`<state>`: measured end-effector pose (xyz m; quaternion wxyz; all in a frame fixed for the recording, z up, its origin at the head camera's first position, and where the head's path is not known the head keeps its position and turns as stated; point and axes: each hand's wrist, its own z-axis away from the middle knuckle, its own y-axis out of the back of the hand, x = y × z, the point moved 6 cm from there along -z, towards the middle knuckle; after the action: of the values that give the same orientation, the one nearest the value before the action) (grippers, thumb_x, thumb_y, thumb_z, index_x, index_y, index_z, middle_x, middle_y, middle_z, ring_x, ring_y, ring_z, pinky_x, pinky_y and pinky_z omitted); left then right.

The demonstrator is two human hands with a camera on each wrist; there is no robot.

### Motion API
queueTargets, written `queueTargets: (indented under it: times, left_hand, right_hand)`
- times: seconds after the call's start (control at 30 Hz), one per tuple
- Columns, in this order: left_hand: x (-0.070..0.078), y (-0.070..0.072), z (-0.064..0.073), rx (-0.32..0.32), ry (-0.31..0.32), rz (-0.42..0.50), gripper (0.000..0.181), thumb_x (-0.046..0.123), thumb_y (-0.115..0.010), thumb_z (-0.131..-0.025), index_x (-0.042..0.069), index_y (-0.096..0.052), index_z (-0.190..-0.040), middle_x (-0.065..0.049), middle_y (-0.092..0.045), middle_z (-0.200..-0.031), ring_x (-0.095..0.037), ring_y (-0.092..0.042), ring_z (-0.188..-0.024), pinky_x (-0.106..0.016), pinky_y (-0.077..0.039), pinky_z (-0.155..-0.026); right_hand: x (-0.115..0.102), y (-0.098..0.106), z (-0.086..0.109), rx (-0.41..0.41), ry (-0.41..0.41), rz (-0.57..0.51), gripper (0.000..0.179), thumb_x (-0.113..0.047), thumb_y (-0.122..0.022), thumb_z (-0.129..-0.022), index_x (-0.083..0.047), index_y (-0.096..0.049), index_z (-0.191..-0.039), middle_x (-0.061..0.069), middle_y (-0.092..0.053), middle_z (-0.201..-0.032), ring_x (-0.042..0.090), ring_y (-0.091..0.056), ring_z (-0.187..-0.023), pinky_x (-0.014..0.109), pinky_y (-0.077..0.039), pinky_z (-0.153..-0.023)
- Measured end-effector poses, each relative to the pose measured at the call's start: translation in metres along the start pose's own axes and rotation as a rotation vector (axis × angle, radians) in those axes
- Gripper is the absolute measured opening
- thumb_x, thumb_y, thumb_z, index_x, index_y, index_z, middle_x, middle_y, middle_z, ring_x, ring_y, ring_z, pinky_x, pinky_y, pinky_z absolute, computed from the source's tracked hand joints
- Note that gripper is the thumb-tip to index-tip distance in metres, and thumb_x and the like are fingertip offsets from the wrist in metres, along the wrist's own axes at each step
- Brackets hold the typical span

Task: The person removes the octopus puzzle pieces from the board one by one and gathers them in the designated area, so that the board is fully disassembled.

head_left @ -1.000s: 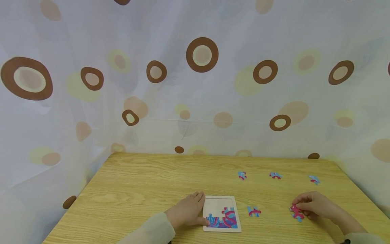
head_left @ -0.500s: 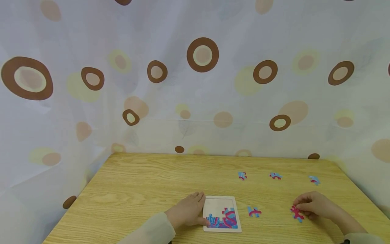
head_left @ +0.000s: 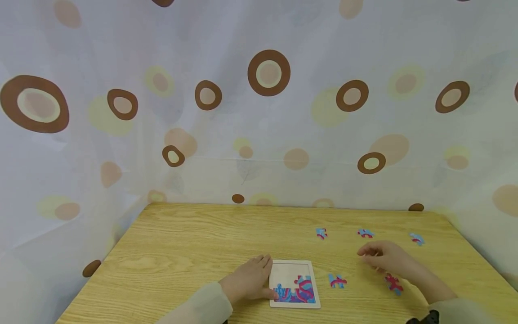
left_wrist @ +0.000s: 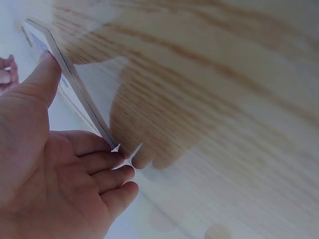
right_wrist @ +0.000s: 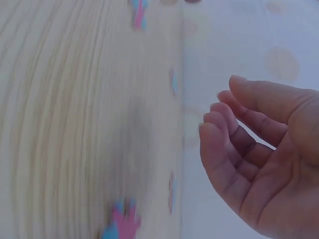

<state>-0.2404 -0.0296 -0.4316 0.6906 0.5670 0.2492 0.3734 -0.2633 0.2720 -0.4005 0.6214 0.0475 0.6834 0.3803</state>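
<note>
My left hand (head_left: pixel 252 278) rests at the left side of a square white puzzle tray (head_left: pixel 295 307), its thumb (left_wrist: pixel 44 74) lying on the frame and its fingers stretched along the edge to the far corner. Joined blue, purple and pink pieces (head_left: pixel 303 294) fill the tray's near and right parts. Over the table to the right, my right hand (head_left: pixel 388 257) hovers with loosely bent fingers and nothing between them. Below it lies a red-pink puzzle piece (head_left: pixel 393 283) with a blue tip. Another loose puzzle piece (head_left: pixel 337 281) lies between this and the tray.
Farther back on the wooden table (head_left: pixel 194 234) lie a puzzle piece (head_left: pixel 321 233), a second puzzle piece (head_left: pixel 365 233) and a third puzzle piece (head_left: pixel 417 238). A patterned curtain (head_left: pixel 226 180) stands behind the table and along both sides.
My right hand has let go of the red-pink puzzle piece and moved up and to the left, leaving it on the table. The left hand and the tray stay in place.
</note>
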Motion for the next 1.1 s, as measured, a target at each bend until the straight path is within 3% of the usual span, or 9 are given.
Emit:
queueTargets:
  times: [0.23, 0.57, 0.73, 0.97, 1.1]
  left_hand:
    - [0.001, 0.002, 0.002, 0.013, 0.003, 0.009, 0.084, 0.059, -0.052, -0.082, 0.002, -0.035, -0.141, -0.010, -0.031, -0.145, -0.023, -0.028, -0.133, -0.031, -0.025, -0.106]
    - [0.001, 0.003, 0.001, 0.019, -0.011, -0.001, 0.083, 0.059, -0.052, -0.082, 0.002, -0.036, -0.141, -0.010, -0.032, -0.145, -0.023, -0.029, -0.132, -0.030, -0.026, -0.106]
    - [0.001, 0.003, 0.000, 0.011, -0.002, -0.007, 0.083, 0.059, -0.052, -0.083, 0.002, -0.035, -0.141, -0.010, -0.032, -0.145, -0.023, -0.029, -0.132, -0.030, -0.026, -0.106]
    - [0.001, 0.002, -0.001, 0.002, 0.018, 0.012, 0.084, 0.059, -0.053, -0.082, 0.002, -0.035, -0.141, -0.010, -0.032, -0.145, -0.022, -0.028, -0.133, -0.030, -0.026, -0.106]
    - [0.001, 0.002, -0.001, 0.003, 0.019, 0.014, 0.084, 0.059, -0.054, -0.082, 0.002, -0.035, -0.141, -0.010, -0.032, -0.145, -0.023, -0.029, -0.132, -0.031, -0.026, -0.106]
  right_hand:
    - [-0.030, -0.038, -0.025, -0.058, 0.042, -0.082, 0.032, -0.013, -0.058, -0.091, 0.012, -0.056, -0.111, 0.010, -0.055, -0.084, 0.022, -0.054, -0.067, 0.036, -0.053, -0.056]
    - [-0.047, -0.090, -0.044, -0.134, 0.080, -0.052, 0.020, -0.008, -0.062, -0.087, 0.005, -0.062, -0.103, 0.005, -0.055, -0.082, 0.016, -0.052, -0.059, 0.027, -0.049, -0.049]
    - [-0.048, -0.104, -0.048, -0.124, 0.080, 0.019, 0.019, -0.009, -0.066, -0.084, -0.003, -0.064, -0.102, 0.003, -0.057, -0.089, 0.013, -0.048, -0.061, 0.023, -0.044, -0.050]
    - [-0.048, -0.115, -0.048, -0.131, 0.061, -0.028, 0.022, -0.009, -0.068, -0.083, -0.003, -0.062, -0.103, 0.005, -0.056, -0.094, 0.012, -0.048, -0.057, 0.022, -0.045, -0.047]
    - [-0.049, -0.118, -0.050, -0.132, 0.089, 0.037, 0.022, -0.007, -0.069, -0.082, -0.004, -0.062, -0.103, 0.005, -0.054, -0.094, 0.011, -0.047, -0.057, 0.022, -0.044, -0.049]
